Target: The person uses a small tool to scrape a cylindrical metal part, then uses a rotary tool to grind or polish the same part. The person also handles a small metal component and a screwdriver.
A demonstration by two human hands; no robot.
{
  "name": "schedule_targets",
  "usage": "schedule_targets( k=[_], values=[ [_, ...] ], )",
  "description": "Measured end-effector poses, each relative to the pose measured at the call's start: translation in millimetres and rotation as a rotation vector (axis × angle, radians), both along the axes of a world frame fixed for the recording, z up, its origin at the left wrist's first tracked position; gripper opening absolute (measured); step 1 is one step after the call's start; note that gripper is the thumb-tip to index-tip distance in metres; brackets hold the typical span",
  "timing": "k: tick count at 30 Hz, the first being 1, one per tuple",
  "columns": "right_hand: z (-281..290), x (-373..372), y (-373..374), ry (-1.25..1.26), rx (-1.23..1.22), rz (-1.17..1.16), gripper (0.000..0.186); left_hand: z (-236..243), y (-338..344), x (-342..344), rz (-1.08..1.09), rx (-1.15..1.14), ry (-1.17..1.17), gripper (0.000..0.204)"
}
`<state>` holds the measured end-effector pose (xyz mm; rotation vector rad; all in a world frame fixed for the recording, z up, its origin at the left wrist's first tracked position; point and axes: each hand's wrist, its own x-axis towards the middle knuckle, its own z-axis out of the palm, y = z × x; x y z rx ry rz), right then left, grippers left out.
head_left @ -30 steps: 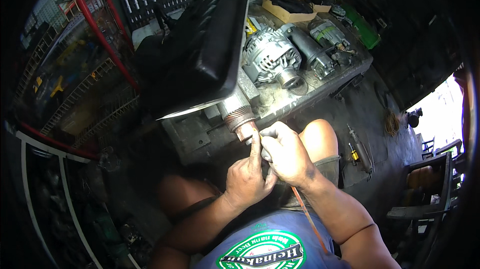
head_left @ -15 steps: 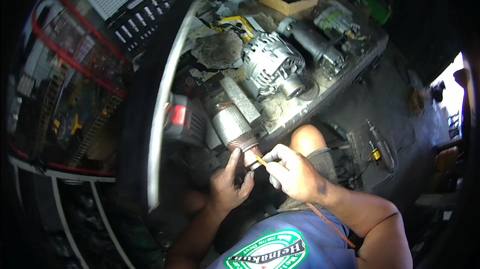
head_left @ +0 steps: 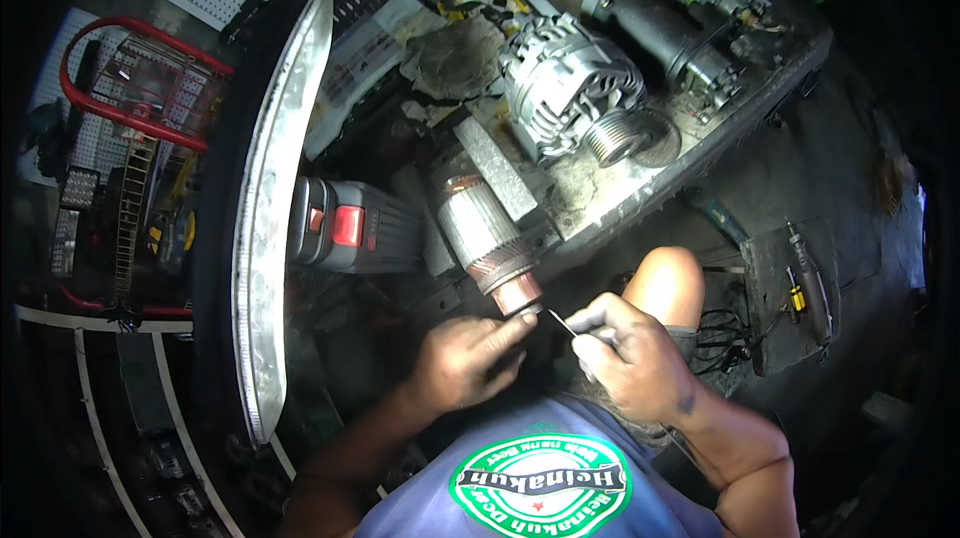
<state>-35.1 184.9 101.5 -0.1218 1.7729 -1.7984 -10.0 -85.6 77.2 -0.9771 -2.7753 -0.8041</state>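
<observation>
Copper-ended armature (head_left: 477,230): one; left hand (head_left: 470,363) half-open against it; right hand (head_left: 630,358) pinching one tool (head_left: 561,322).

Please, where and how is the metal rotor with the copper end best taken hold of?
Grip the rotor, probably around its thick, ridged middle, from above. That part is cylindrical; a metal bar lies close on its right and a grey-and-red device to its left, so the upper side seems freest. The left hand is at the copper end.
</observation>
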Motion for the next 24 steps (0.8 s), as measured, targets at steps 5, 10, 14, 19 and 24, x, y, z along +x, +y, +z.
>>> schedule_targets(
  k=[5, 10, 14, 19, 24],
  values=[
    [-4.1, 20.5, 0.8, -0.039, -0.116, -0.189, 0.015, 0.3, 8.6, -4.2, 0.025, 0.113, 0.094, 0.072],
    [0.8, 8.9, -5.3, -0.007, -0.041, -0.108, 0.016, -6.1, 6.9, -14.6, -0.009, 0.166, 0.129, 0.043],
    [5.6, -4.7, -5.0, -0.028, -0.078, -0.082, 0.013, -8.3, -4.3, -12.9, 0.0, 0.353, 0.061, 0.017],
    [-0.9, -14.6, -23.2, -0.189, -0.119, -0.091, 0.009, -22.2, 3.9, -11.4, 0.427, 0.503, -0.111, 0.014],
    [-4.9, -12.7, -39.8, -0.139, -0.038, -0.12, 0.01, -24.6, -0.8, -25.9, 0.314, 0.533, -0.103, 0.026]
  ],
)
